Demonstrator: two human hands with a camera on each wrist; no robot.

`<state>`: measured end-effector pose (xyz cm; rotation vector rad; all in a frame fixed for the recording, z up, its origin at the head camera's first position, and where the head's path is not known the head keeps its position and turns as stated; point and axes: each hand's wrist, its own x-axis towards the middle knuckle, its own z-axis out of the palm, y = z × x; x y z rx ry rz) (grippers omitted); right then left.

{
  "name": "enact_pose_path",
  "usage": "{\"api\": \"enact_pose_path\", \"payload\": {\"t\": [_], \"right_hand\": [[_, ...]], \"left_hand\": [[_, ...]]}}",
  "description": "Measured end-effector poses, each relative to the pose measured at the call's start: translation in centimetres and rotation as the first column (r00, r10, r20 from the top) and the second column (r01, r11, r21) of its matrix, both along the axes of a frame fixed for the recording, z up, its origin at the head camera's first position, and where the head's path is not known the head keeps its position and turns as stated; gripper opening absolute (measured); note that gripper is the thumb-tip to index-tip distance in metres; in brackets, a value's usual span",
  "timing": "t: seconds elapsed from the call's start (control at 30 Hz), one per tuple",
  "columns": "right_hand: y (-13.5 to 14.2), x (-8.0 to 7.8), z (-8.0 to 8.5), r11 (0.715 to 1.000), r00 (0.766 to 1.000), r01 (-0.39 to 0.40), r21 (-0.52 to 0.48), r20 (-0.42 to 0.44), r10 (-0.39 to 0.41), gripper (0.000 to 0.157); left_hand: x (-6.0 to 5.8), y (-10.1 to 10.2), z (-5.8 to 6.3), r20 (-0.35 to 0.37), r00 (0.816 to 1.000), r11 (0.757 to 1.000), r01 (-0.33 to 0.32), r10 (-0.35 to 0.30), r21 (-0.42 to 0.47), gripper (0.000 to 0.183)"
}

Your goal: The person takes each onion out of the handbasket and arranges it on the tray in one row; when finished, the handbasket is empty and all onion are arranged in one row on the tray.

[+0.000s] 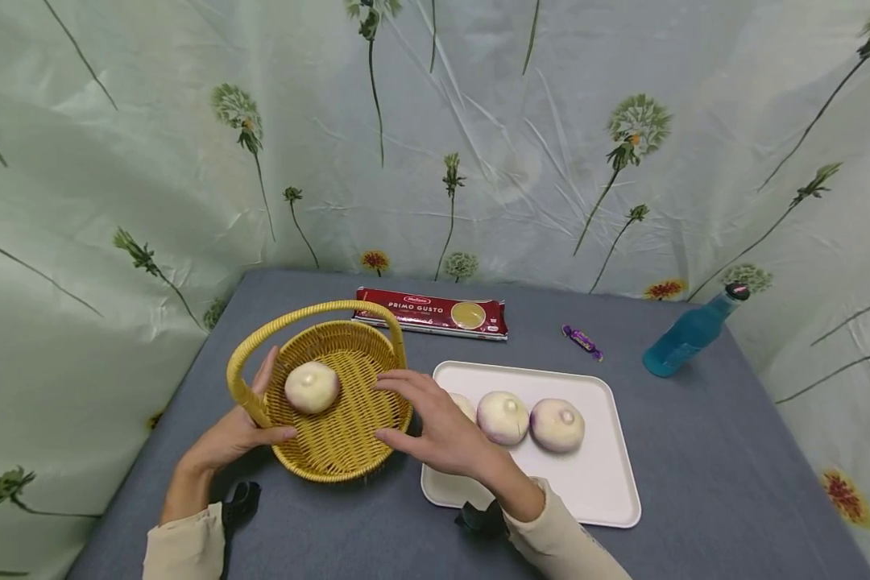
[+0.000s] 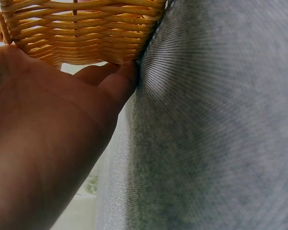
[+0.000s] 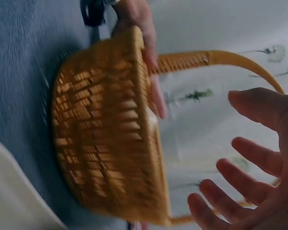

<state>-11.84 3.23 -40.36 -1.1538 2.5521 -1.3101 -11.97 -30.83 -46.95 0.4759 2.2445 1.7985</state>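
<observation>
A yellow wicker basket (image 1: 333, 467) with an arched handle stands on the table, one white and purple turnip (image 1: 312, 387) inside it at the left. My left hand (image 1: 232, 435) holds the basket's left side, thumb over the rim; in the left wrist view its fingers (image 2: 117, 84) reach low along the wicker wall. Fingers spread and holding nothing, my right hand (image 1: 442, 423) hovers by the basket's right rim, in front of the tray's left part. Three more turnips (image 1: 503, 417) sit in a row on the white tray (image 1: 602, 491), the leftmost partly hidden by that hand.
Behind the basket lies a red Primo Gusto packet (image 1: 435, 312). A purple-wrapped candy (image 1: 582, 342) is beyond the tray, and a blue bottle (image 1: 692, 332) with a dark cap stands at the far right. A flowered curtain (image 1: 507, 161) hangs behind the table.
</observation>
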Motion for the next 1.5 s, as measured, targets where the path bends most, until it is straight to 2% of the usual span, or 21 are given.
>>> {"api": "enact_pose_path", "payload": {"t": [0.17,0.33,0.63,0.8,1.0,1.13,1.3,1.5], "right_hand": [[-2.3,-0.4,-0.2,1.0,0.997,-0.007,-0.018,0.072,0.008,0.056],[-4.3,-1.5,0.8,1.0,0.994,-0.02,-0.019,0.109,0.022,0.059],[-7.5,-4.0,1.9,0.987,0.99,-0.055,0.151,0.14,0.034,0.061],[-9.0,-5.6,1.6,0.982,0.982,-0.084,0.169,0.182,0.053,0.058],[-10.2,-7.0,0.9,0.977,0.957,-0.109,0.181,0.285,0.054,0.052],[-11.0,-7.6,0.6,0.979,0.939,-0.089,0.185,0.343,0.021,0.047],[-11.6,-7.8,0.4,0.977,0.901,-0.051,0.206,0.432,-0.043,0.046],[-12.0,-8.1,-0.4,0.983,0.86,-0.029,0.182,0.505,-0.068,0.048]], "left_hand": [[0.0,-0.1,0.0,-0.012,1.0,1.0,0.001,-0.001,-0.02,0.123],[0.0,-0.1,0.0,-0.007,1.0,1.0,0.008,-0.008,-0.03,0.124],[0.1,-0.3,0.0,0.0,1.0,0.999,0.016,-0.016,-0.036,0.124],[0.1,-0.3,0.1,0.005,1.0,0.999,0.011,-0.011,-0.036,0.123],[0.1,-0.2,0.2,-0.001,1.0,0.999,0.01,-0.01,-0.039,0.122],[0.0,-0.1,0.3,-0.003,1.0,0.999,0.008,-0.008,-0.046,0.122],[-0.1,0.0,0.3,0.0,1.0,0.998,0.002,-0.002,-0.062,0.122],[-0.1,0.0,0.3,0.007,1.0,0.998,0.001,-0.001,-0.057,0.122]]}}
